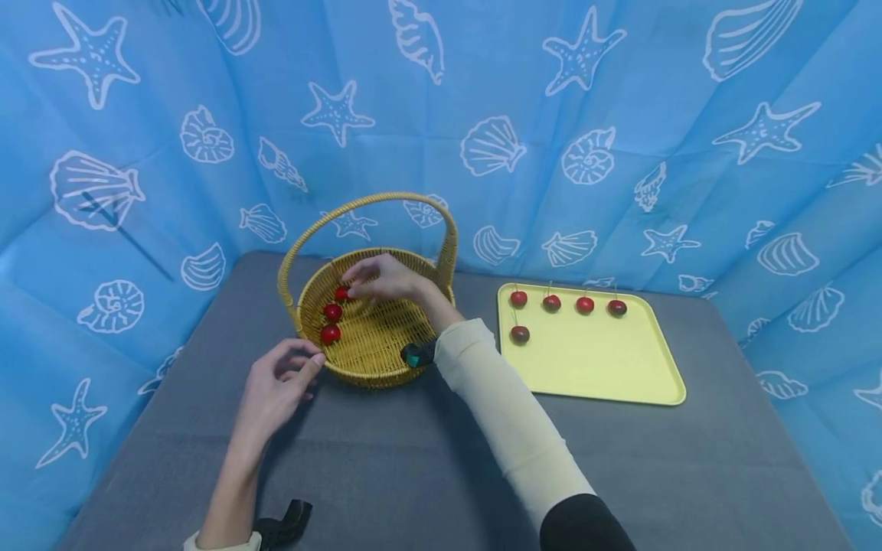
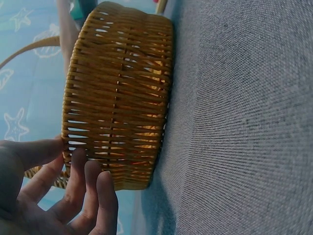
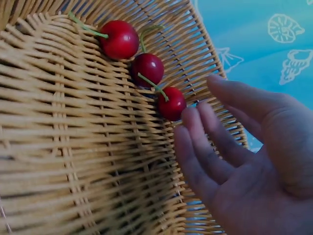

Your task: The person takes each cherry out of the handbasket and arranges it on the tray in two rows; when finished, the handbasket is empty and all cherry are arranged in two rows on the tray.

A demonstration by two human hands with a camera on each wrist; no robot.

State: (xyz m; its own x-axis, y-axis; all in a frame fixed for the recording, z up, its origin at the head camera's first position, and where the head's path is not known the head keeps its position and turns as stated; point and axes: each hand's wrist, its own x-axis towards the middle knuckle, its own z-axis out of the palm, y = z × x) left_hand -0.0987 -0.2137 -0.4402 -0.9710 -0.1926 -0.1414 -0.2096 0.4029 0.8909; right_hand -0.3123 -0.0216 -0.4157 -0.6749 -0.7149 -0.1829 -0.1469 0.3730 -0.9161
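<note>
A round wicker basket (image 1: 372, 375) with a tall hooped handle stands on the grey cloth. Three red cherries with green stems lie in a row along its left side: a front cherry (image 3: 120, 40), a middle cherry (image 3: 147, 70) and a back cherry (image 3: 171, 104). My left hand (image 1: 279, 383) pinches the basket's near-left rim between thumb and finger; its other fingers lie by the outer wall (image 2: 117, 98). Inside the basket, my right hand (image 1: 386, 277) has its fingers loosely spread, the fingertips (image 3: 190, 115) right beside the back cherry and holding nothing.
To the right of the basket lies a pale yellow tray (image 1: 592, 367). Several cherries sit along its back edge, and one dark cherry (image 1: 520, 334) sits nearer its left side. A blue curtain (image 1: 427, 99) with shell and starfish prints hangs behind the table.
</note>
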